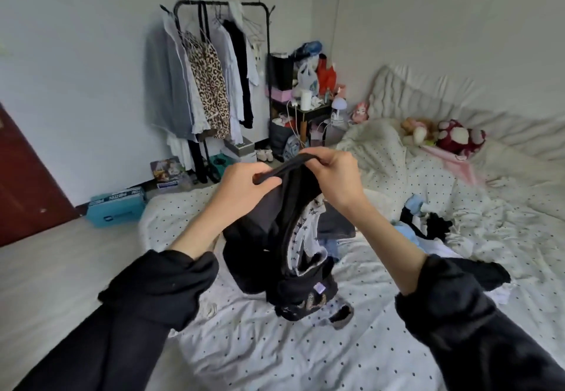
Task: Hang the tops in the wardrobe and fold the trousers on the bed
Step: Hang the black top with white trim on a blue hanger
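A black garment hangs in the air above the bed, its lower part bunched with a white star-print lining showing. My left hand pinches its upper edge from the left. My right hand grips the same edge on the right, fingers curled over the band. More clothes, black, blue and white, lie heaped on the bed to the right. The black clothes rack stands against the far wall with several tops hanging, among them a leopard-print one.
A cluttered bedside shelf stands right of the rack. Plush toys lie by the headboard. A teal box and other boxes sit on the floor past the bed's foot. A dark red door is at the left.
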`<state>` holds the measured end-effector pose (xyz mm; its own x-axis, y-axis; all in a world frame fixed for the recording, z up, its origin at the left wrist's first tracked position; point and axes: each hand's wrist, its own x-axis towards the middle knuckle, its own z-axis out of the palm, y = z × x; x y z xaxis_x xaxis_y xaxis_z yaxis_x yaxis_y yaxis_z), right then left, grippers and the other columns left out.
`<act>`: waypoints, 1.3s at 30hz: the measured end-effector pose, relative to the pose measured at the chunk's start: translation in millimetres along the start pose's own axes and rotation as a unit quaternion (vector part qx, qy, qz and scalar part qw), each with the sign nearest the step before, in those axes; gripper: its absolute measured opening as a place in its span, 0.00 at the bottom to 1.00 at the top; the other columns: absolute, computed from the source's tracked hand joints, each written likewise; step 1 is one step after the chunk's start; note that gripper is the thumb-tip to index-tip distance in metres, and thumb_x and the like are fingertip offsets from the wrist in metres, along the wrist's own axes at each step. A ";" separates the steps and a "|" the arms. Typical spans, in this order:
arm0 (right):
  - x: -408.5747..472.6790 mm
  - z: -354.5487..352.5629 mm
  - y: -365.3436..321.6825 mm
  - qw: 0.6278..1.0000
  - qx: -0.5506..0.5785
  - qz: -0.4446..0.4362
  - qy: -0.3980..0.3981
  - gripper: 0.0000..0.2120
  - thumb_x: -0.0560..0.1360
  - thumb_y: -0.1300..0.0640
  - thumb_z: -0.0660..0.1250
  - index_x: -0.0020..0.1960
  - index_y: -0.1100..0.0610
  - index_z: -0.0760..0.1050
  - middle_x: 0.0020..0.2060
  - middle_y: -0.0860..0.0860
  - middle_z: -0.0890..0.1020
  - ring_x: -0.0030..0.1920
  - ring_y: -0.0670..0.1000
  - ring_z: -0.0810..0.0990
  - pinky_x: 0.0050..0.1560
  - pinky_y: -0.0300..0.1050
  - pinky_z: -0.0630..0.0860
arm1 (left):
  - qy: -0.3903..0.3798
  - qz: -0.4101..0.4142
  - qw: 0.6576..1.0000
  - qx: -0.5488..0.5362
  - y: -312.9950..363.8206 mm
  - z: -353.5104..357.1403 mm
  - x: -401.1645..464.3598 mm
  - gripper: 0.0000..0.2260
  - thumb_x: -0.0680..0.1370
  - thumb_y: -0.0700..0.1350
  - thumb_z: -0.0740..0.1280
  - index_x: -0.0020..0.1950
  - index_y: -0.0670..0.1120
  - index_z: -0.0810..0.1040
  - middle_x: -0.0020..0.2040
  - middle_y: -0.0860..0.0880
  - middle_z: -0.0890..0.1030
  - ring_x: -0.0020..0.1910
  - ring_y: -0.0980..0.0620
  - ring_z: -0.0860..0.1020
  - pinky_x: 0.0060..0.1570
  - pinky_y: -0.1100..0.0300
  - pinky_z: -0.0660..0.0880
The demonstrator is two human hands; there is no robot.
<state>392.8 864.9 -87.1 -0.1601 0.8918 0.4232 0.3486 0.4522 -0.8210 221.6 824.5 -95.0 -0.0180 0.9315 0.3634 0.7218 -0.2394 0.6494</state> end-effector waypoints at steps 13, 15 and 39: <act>-1.7 11.7 -28.4 0.991 0.078 0.063 0.085 0.10 0.76 0.62 0.64 0.54 0.60 0.81 0.50 0.55 0.83 0.50 0.49 0.79 0.58 0.42 0.74 | 0.014 -0.022 0.997 -0.066 8.9 -58.0 -37.7 0.17 0.75 0.49 0.69 0.63 0.49 0.77 0.55 0.58 0.77 0.55 0.59 0.74 0.51 0.70 0.66; -5.5 9.2 -6.1 0.988 0.078 0.096 0.088 0.10 0.76 0.63 0.63 0.53 0.60 0.82 0.49 0.55 0.83 0.51 0.52 0.80 0.59 0.46 0.75 | -0.036 -0.081 0.994 -0.067 -17.5 -44.2 -51.5 0.25 0.75 0.51 0.69 0.70 0.51 0.69 0.61 0.56 0.74 0.60 0.57 0.72 0.55 0.66 0.65; -37.4 176.9 -56.3 0.908 0.159 0.044 -0.386 0.05 0.74 0.54 0.70 0.44 0.48 0.74 0.35 0.44 0.80 0.37 0.40 0.77 0.47 0.37 0.71 | 0.201 -0.155 0.957 -0.144 -87.5 -149.5 -113.5 0.05 0.73 0.42 0.72 0.41 0.50 0.79 0.41 0.53 0.81 0.40 0.58 0.77 0.44 0.61 0.71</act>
<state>215.8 808.9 -124.6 -0.7870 0.6143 0.0572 0.1265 0.2515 -0.9595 57.1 698.7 -93.2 -0.5065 0.8032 0.3134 0.4195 -0.0880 0.9035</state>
